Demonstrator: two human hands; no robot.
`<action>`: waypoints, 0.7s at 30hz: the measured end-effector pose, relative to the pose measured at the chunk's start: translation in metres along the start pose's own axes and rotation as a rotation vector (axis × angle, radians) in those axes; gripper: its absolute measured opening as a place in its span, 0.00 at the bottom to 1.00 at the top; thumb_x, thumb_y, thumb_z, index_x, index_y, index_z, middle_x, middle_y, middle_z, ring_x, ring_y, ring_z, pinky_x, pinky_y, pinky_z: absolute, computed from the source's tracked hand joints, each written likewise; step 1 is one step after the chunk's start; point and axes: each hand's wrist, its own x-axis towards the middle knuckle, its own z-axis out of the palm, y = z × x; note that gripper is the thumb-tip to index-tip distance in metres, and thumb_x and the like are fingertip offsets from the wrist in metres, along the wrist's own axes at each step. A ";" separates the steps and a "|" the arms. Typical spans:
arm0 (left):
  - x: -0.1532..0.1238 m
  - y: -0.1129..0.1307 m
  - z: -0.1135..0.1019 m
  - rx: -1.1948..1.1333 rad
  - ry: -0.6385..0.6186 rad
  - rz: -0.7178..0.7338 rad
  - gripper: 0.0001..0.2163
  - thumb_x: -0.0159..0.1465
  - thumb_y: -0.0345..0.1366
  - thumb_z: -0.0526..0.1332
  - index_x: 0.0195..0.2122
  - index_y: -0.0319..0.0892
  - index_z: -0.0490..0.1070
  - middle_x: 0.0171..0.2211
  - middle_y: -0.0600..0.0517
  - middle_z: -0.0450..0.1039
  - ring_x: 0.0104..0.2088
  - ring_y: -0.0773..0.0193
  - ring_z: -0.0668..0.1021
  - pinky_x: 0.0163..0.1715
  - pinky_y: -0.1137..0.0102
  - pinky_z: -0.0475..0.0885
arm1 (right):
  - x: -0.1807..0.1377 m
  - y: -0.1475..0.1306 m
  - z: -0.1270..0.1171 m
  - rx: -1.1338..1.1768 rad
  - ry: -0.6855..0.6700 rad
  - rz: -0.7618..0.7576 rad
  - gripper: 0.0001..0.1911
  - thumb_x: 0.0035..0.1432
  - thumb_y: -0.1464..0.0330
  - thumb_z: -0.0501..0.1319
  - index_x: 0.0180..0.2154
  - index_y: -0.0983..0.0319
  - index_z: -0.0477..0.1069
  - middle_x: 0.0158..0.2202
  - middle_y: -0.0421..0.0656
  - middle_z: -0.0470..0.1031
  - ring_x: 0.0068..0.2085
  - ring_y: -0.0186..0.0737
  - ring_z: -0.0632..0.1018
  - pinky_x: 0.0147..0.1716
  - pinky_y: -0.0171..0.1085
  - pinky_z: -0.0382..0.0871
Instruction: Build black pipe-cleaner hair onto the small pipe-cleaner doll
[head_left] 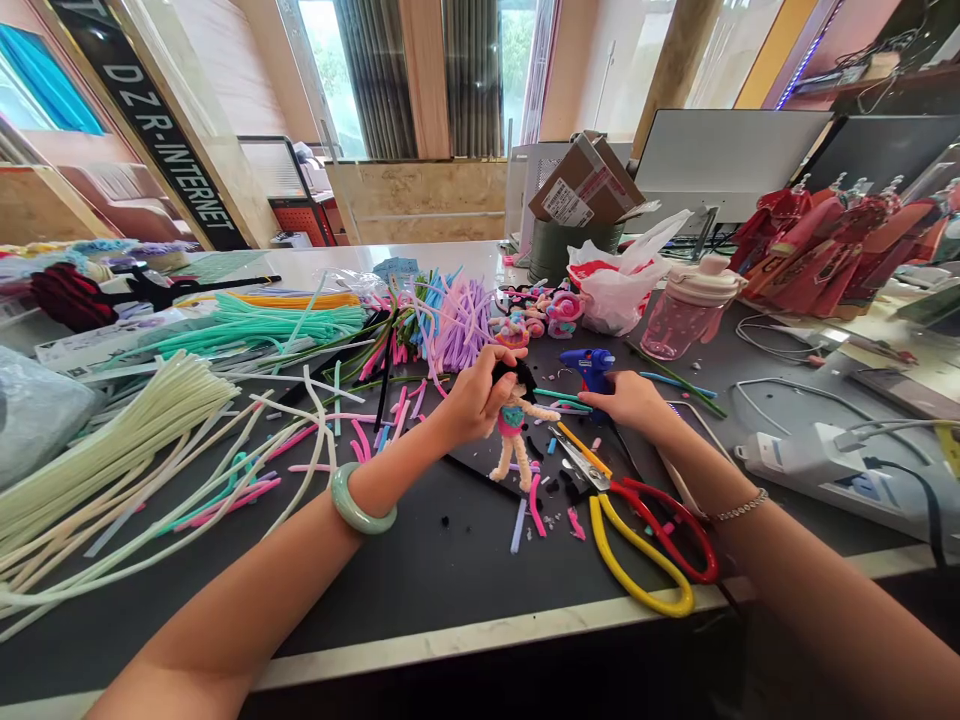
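My left hand is shut on the dark-haired head of a small pipe-cleaner doll, which has a teal and pink body and cream legs. My right hand lies palm down beside the doll, its fingertips against a blue glue gun and a teal pipe cleaner. I cannot tell whether it grips either one. Metal scissors with yellow and red handles lie below my right hand, among cut pipe-cleaner scraps.
Bundles of cream, mint and purple pipe cleaners cover the dark table's left and middle. A pink bottle, white plastic bag, red figures and a white power strip stand to the right.
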 end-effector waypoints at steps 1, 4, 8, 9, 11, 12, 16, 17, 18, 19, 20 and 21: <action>0.000 0.000 0.000 -0.002 -0.001 -0.005 0.03 0.67 0.34 0.48 0.41 0.44 0.57 0.56 0.34 0.70 0.39 0.64 0.79 0.42 0.62 0.71 | 0.000 0.000 0.000 0.014 -0.003 0.002 0.18 0.58 0.59 0.61 0.36 0.70 0.77 0.33 0.55 0.80 0.37 0.50 0.80 0.31 0.37 0.65; 0.000 0.000 -0.001 -0.006 -0.008 -0.012 0.04 0.68 0.36 0.48 0.42 0.44 0.57 0.55 0.34 0.70 0.42 0.61 0.79 0.43 0.61 0.71 | 0.002 0.001 0.000 0.059 -0.009 0.003 0.18 0.58 0.59 0.61 0.37 0.69 0.78 0.33 0.54 0.80 0.37 0.49 0.80 0.32 0.36 0.66; 0.002 -0.001 -0.004 -0.025 -0.029 -0.049 0.14 0.64 0.46 0.58 0.41 0.43 0.58 0.56 0.32 0.69 0.40 0.60 0.78 0.37 0.65 0.70 | 0.001 0.009 -0.002 0.112 -0.006 -0.015 0.18 0.55 0.61 0.64 0.39 0.70 0.78 0.39 0.56 0.80 0.41 0.51 0.80 0.35 0.37 0.68; 0.003 -0.001 -0.005 -0.037 -0.038 -0.062 0.18 0.61 0.49 0.62 0.41 0.43 0.58 0.56 0.32 0.68 0.38 0.61 0.78 0.35 0.67 0.70 | 0.000 0.012 -0.002 0.127 -0.005 -0.019 0.18 0.55 0.61 0.65 0.41 0.70 0.77 0.40 0.56 0.80 0.42 0.51 0.80 0.36 0.37 0.68; 0.004 0.000 -0.007 -0.048 -0.065 -0.080 0.23 0.55 0.50 0.66 0.41 0.43 0.58 0.56 0.34 0.68 0.35 0.64 0.76 0.32 0.69 0.69 | -0.001 0.017 -0.002 0.157 -0.006 -0.025 0.19 0.54 0.62 0.65 0.43 0.71 0.77 0.42 0.56 0.80 0.43 0.50 0.80 0.38 0.37 0.69; 0.004 0.001 -0.007 -0.039 -0.079 -0.087 0.23 0.55 0.50 0.67 0.41 0.43 0.58 0.56 0.35 0.69 0.33 0.65 0.75 0.31 0.69 0.69 | -0.001 0.019 -0.001 0.172 -0.009 -0.027 0.19 0.54 0.62 0.65 0.43 0.71 0.76 0.42 0.55 0.80 0.43 0.49 0.80 0.38 0.37 0.69; 0.003 0.005 -0.009 0.031 -0.082 -0.099 0.21 0.56 0.45 0.66 0.44 0.44 0.58 0.52 0.40 0.70 0.37 0.63 0.76 0.36 0.67 0.70 | 0.002 0.019 0.003 0.229 -0.037 -0.045 0.15 0.54 0.62 0.65 0.38 0.67 0.78 0.37 0.48 0.82 0.38 0.46 0.80 0.35 0.35 0.69; 0.002 0.006 -0.009 0.026 -0.079 -0.095 0.22 0.56 0.44 0.66 0.45 0.44 0.57 0.52 0.41 0.70 0.41 0.60 0.77 0.38 0.65 0.70 | 0.004 0.017 0.005 0.237 -0.040 -0.047 0.14 0.53 0.62 0.66 0.36 0.66 0.78 0.36 0.47 0.82 0.37 0.45 0.81 0.34 0.35 0.69; 0.002 0.006 -0.009 0.011 -0.076 -0.094 0.23 0.55 0.43 0.67 0.46 0.44 0.56 0.51 0.41 0.69 0.46 0.56 0.76 0.40 0.65 0.70 | 0.006 0.016 0.006 0.242 -0.039 -0.045 0.13 0.53 0.62 0.66 0.35 0.66 0.78 0.34 0.47 0.82 0.36 0.45 0.81 0.34 0.35 0.69; 0.003 0.007 -0.008 -0.006 -0.066 -0.102 0.24 0.55 0.42 0.67 0.47 0.45 0.56 0.52 0.41 0.68 0.50 0.54 0.74 0.41 0.65 0.70 | 0.008 0.015 0.008 0.243 -0.032 -0.040 0.13 0.52 0.62 0.67 0.35 0.66 0.78 0.34 0.48 0.81 0.36 0.46 0.80 0.33 0.36 0.69; 0.003 0.007 -0.007 -0.020 -0.051 -0.119 0.25 0.54 0.41 0.68 0.47 0.45 0.55 0.53 0.41 0.67 0.53 0.52 0.73 0.41 0.65 0.70 | 0.011 0.013 0.010 0.243 -0.019 -0.031 0.13 0.51 0.62 0.67 0.35 0.66 0.78 0.34 0.49 0.81 0.36 0.47 0.80 0.33 0.36 0.70; 0.003 0.007 -0.005 -0.034 -0.028 -0.144 0.26 0.53 0.41 0.68 0.47 0.45 0.55 0.54 0.40 0.65 0.55 0.50 0.72 0.40 0.66 0.70 | 0.013 0.012 0.012 0.242 -0.004 -0.022 0.14 0.50 0.62 0.68 0.35 0.67 0.77 0.34 0.50 0.81 0.36 0.48 0.80 0.34 0.37 0.70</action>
